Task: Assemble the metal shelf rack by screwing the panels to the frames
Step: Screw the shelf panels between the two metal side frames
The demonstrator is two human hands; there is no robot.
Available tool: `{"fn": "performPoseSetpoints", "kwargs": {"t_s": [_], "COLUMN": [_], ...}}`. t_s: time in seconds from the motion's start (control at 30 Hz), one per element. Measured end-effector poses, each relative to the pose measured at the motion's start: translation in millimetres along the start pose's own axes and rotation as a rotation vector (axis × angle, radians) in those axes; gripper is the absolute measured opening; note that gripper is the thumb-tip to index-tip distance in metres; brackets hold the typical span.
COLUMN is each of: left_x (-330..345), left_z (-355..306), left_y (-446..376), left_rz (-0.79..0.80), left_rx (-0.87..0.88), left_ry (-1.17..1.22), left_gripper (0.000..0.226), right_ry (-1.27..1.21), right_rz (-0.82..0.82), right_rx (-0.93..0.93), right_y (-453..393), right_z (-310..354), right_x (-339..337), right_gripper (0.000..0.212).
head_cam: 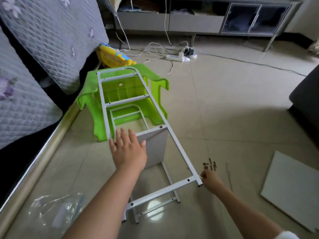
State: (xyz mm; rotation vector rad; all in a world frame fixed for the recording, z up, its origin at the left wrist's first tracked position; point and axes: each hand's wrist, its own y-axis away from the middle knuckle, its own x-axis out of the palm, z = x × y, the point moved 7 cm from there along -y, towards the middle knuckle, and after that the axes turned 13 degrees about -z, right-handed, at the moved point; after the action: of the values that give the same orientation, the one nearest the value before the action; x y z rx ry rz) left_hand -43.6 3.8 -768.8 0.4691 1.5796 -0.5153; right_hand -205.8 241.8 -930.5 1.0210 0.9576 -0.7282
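A white metal ladder-shaped frame point(174, 135) lies tilted, its far end propped on an overturned green plastic stool point(124, 94). A second white frame point(170, 180) stands below it, with a white panel point(155, 145) joined between them. My left hand point(128, 149) is spread flat with straight fingers over the panel's near-left edge. At the upper frame's near-right corner, my right hand point(209, 180) pinches a small screw point(200, 176). Several dark screws point(210, 165) lie on the tiles just beyond that hand.
A loose white panel point(293, 188) lies on the floor at the right. A clear plastic bag point(57, 209) sits near left. A quilted bed point(25, 83) runs along the left; a power strip with cables point(174, 56) and a grey cabinet point(198, 21) are at the back.
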Motion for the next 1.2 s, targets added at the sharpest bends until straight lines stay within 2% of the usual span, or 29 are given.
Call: {"fn": "performPoseSetpoints", "kwargs": {"t_s": [0.1, 0.17, 0.33, 0.5, 0.63, 0.77, 1.0, 1.2], "left_x": [0, 1, 3, 4, 2, 5, 7, 7], "left_z": [-2, -1, -3, -3, -6, -5, -5, -4], "left_y": [3, 7, 9, 6, 4, 2, 2, 2], "left_rz": [-0.031, -0.04, -0.06, -0.104, -0.168, -0.157, -0.192, -0.22], "left_rx": [-0.022, -0.027, -0.04, -0.039, -0.051, -0.064, -0.069, -0.069], "left_ry": [-0.006, -0.031, -0.032, -0.012, 0.045, 0.006, -0.002, -0.001], "left_gripper": [0.063, 0.064, 0.067, 0.067, 0.068, 0.068, 0.067, 0.067], "right_ry": [-0.017, -0.065, -0.091, 0.02, 0.093, 0.104, 0.118, 0.149], "right_rz": [-0.005, 0.0, 0.006, 0.034, -0.04, -0.151, 0.007, -0.041], "right_rx": [0.039, 0.069, 0.068, -0.034, -0.112, -0.038, 0.065, 0.071], "right_y": [8, 12, 14, 8, -14, -35, -52, -51], "right_z": [-6, -8, -14, -22, -28, -38, -54, -52], "right_x": [35, 52, 76, 96, 87, 60, 64, 62], "right_gripper": [0.017, 0.027, 0.028, 0.026, 0.013, 0.024, 0.046, 0.041]}}
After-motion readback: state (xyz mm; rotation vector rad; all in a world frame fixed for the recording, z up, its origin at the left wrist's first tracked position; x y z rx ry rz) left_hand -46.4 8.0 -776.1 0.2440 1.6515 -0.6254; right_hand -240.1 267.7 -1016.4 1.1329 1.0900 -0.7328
